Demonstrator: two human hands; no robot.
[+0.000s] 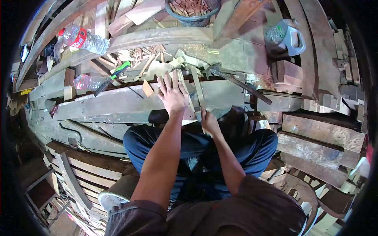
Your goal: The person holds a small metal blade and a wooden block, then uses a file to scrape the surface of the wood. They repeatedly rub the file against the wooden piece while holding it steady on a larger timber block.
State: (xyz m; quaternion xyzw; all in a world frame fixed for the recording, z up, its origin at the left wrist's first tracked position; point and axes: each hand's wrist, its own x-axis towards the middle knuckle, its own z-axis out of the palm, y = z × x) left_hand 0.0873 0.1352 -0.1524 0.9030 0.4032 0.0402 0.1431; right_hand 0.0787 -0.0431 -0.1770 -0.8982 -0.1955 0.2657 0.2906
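My left hand (173, 96) lies flat with its fingers spread, pressing near a pale wooden piece (189, 115) on the thick plank bench (130, 100). My right hand (210, 123) is closed around the near end of a long thin strip (198, 87), seemingly wood, which points away from me beside that piece. Just beyond my left fingers are pale offcuts (158, 69) and a small wooden wedge (147, 89). To the right of the strip rests a hammer (214, 70), its dark handle slanting toward me. A green-handled chisel-like tool (120, 70) lies to the left.
A basin (191, 19) of small wood pieces stands at the back. Plastic bottles (84, 39) lie to the left, and a jug (289, 37) stands at the right. Wooden beams (157, 37) cross behind the scraps; stacked planks (323, 133) are at my right.
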